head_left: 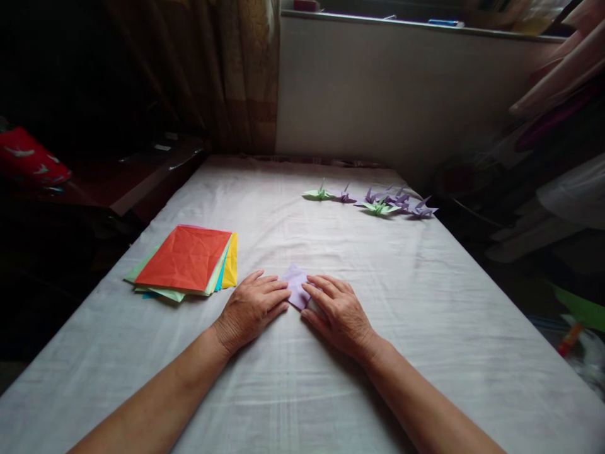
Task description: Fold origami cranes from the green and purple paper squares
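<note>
A small folded purple origami paper (295, 285) lies on the cloth-covered table, one corner pointing away from me. My left hand (253, 308) rests palm down, its fingers stretched flat and the tips touching the paper's left edge. From the other side, the bent fingers of my right hand (335, 312) hold the right edge, with the thumb near the bottom corner. The fingers cover part of both edges. Left of my hands is a stack of square colored papers, a red sheet (186, 258) on top and a yellow sheet (230, 261) sticking out at the side.
Toward the far right of the white tablecloth (265, 208) stand several folded cranes, among them a green crane (321, 192) and a purple crane (423, 208). A wall (359, 94) and a curtain (246, 75) border the far side. Clothes (576, 183) hang at the right.
</note>
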A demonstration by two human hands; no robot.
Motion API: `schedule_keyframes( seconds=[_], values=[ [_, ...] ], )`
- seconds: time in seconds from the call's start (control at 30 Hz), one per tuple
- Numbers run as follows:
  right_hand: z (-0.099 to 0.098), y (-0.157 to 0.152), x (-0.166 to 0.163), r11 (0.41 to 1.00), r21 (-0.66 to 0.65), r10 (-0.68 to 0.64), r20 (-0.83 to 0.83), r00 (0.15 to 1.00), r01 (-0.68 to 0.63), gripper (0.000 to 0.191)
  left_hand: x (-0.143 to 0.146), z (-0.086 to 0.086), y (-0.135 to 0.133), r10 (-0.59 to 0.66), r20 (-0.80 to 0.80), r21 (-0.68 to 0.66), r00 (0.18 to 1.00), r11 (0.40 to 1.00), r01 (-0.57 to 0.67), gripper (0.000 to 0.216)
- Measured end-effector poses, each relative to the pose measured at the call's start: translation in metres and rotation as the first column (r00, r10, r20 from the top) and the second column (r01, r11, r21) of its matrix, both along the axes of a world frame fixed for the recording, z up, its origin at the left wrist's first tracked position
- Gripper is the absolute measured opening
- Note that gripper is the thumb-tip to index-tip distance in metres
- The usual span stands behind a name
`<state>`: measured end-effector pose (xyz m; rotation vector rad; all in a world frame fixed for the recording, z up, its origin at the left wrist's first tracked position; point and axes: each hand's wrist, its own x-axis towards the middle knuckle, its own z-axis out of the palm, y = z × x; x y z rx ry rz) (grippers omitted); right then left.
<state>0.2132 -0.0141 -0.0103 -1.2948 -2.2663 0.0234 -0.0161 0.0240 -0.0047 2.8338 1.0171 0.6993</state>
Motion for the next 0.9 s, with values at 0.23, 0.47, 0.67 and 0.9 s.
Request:
schedule_keyframes(
  seconds=[0.23,0.47,0.67,0.9],
  values=[
    [0.0017,0.0030,0.0046,0.992,-0.088,-0.095,-0.026,0.995,0.092,0.042,-0.0013,0.0020,-0.0005,0.000,-0.013,-0.007,1.000,1.000,0.000,0.023],
    [0.0028,0.0003,0.0022,0.992,-0.125,-0.037,-0.090,0.995,0.026,0.041,0.0040,0.0043,-0.0050,-0.040,-0.022,0.046,0.999,0.998,0.041,0.024],
    [-0.0015,0.0019,0.0018,0.996,-0.088,-0.031,-0.137,0.990,0.019,0.034,0.0013,0.0064,-0.0034,-0.027,0.006,0.001,1.000,1.000,0.027,0.025],
    [-0.0002,0.0084,-0.0040,1.000,0.000,0.013,-0.042,0.999,-0.013,0.024,-0.0014,0.0082,-0.0007,-0.040,0.013,-0.078,0.999,0.996,0.041,0.024]
  ],
)
